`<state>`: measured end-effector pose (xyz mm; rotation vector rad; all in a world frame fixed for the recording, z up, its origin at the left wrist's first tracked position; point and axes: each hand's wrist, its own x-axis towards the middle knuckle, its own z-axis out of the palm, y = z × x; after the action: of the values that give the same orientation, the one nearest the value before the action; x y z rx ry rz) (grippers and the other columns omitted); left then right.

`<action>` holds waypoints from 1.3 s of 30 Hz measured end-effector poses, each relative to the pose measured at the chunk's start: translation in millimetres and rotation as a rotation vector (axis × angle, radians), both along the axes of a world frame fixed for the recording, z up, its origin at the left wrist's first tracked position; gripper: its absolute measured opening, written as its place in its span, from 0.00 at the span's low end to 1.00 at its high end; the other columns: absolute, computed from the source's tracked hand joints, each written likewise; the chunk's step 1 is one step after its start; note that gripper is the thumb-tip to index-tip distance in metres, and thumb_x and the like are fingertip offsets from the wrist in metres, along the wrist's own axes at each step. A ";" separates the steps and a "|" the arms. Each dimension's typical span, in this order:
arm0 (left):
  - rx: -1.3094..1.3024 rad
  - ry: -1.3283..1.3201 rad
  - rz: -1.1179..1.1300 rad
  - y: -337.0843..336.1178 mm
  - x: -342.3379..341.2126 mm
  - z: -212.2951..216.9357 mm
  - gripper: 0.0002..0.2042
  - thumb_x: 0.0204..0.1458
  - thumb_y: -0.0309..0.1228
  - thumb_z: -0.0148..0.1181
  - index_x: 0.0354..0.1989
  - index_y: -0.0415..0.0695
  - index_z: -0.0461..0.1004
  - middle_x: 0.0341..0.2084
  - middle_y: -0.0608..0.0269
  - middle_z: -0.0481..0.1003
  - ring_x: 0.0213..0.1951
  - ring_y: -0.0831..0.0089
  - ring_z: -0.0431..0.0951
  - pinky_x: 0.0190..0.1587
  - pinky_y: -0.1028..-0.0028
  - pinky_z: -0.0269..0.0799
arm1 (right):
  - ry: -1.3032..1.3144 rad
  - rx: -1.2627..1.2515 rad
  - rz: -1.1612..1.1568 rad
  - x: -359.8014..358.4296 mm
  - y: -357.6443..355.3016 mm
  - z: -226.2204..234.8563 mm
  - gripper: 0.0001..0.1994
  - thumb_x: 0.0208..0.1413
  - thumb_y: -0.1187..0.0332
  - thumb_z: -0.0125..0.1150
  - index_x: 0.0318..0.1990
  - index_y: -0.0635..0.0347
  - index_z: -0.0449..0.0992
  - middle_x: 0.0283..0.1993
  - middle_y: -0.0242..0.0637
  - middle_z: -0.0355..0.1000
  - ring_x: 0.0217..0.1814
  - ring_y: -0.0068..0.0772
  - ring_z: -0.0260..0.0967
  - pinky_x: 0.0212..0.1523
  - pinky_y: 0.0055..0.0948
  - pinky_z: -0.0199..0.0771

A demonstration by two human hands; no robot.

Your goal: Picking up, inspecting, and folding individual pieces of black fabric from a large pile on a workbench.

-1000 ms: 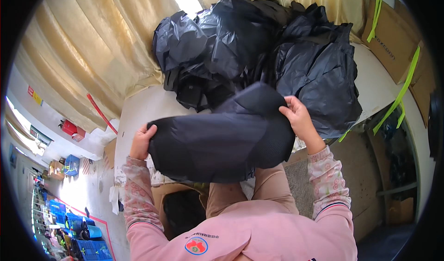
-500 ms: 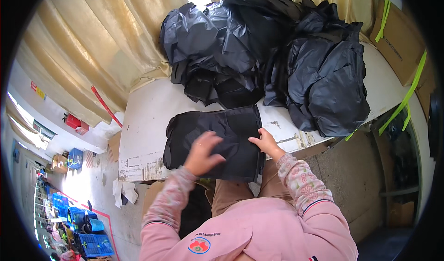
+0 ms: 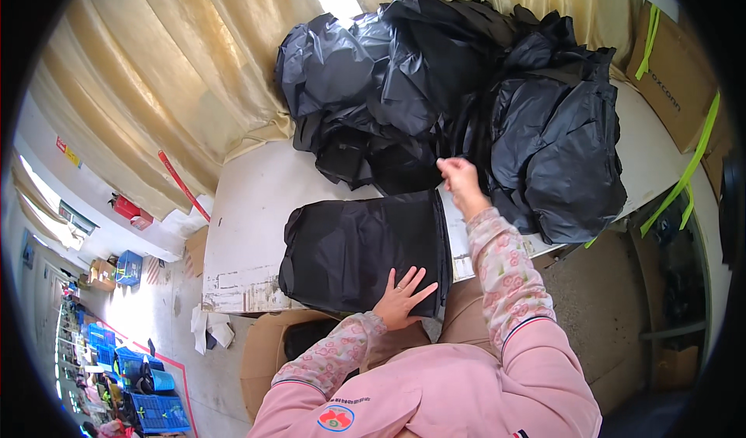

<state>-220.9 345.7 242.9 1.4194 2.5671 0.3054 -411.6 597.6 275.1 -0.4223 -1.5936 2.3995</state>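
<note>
One folded black bag (image 3: 361, 250) lies flat on the white bench (image 3: 249, 213) in front of us, and that looks like the only one done. Our left hand (image 3: 404, 297) is spread wide open, palm down, fingers fanned out on the near edge of it, pressing rather than gripping. Our right hand (image 3: 458, 179) is up at the far right corner of the bag, fingers pinched together at the foot of the pile, though we can't tell exactly what they have hold of. Plenty left, we'd say: the big heap of crumpled black bags (image 3: 458, 96) covers the back of the bench against the yellow curtain (image 3: 179, 73). The flat bag looks thin, matte and slightly wrinkled, roughly rectangular, with its near edge right at the bench edge. Cardboard box (image 3: 676, 73) sits off to the right.
</note>
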 end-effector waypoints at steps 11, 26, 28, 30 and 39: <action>0.529 -0.234 0.190 -30.8 -24.5 15.7 0.33 0.50 0.44 0.62 0.65 0.50 0.60 0.67 0.50 0.53 0.69 0.52 0.47 0.67 0.49 0.39 | 0.418 1.495 0.238 109.2 -57.6 -69.0 0.30 0.50 0.57 0.64 0.59 0.59 0.65 0.64 0.52 0.58 0.67 0.56 0.55 0.67 0.44 0.54; 0.357 0.043 1.365 -258.4 -123.7 -35.9 0.22 0.45 0.43 0.68 0.42 0.38 0.76 0.34 0.50 0.78 0.36 0.60 0.78 0.41 0.66 0.73 | -0.344 0.356 0.203 41.3 -49.1 -72.2 0.16 0.50 0.63 0.69 0.40 0.66 0.76 0.34 0.38 0.75 0.33 0.30 0.72 0.36 0.27 0.71; 0.442 0.008 1.370 -263.1 -125.7 -39.1 0.18 0.44 0.41 0.70 0.37 0.38 0.78 0.29 0.52 0.79 0.32 0.64 0.79 0.37 0.69 0.73 | -0.375 0.296 0.188 41.5 -49.4 -62.4 0.15 0.48 0.65 0.70 0.38 0.66 0.76 0.32 0.36 0.75 0.33 0.28 0.71 0.35 0.25 0.70; 0.586 0.097 1.374 -265.9 -130.2 -41.0 0.13 0.43 0.36 0.70 0.28 0.37 0.79 0.23 0.57 0.79 0.26 0.68 0.78 0.33 0.70 0.72 | -0.260 0.153 0.199 38.4 -38.9 -62.0 0.17 0.43 0.70 0.74 0.40 0.68 0.76 0.35 0.38 0.76 0.36 0.29 0.72 0.40 0.28 0.73; 0.635 0.298 1.391 -310.3 -114.3 -28.9 0.11 0.47 0.34 0.65 0.29 0.37 0.77 0.22 0.55 0.77 0.26 0.66 0.77 0.33 0.68 0.72 | -0.021 0.629 -0.006 30.9 -37.7 -33.3 0.11 0.44 0.71 0.72 0.30 0.62 0.74 0.28 0.33 0.72 0.30 0.27 0.68 0.34 0.27 0.70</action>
<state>-335.3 35.4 214.0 -0.6067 3.3915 1.1944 -380.7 559.9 241.8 -0.3207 -2.2144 1.7483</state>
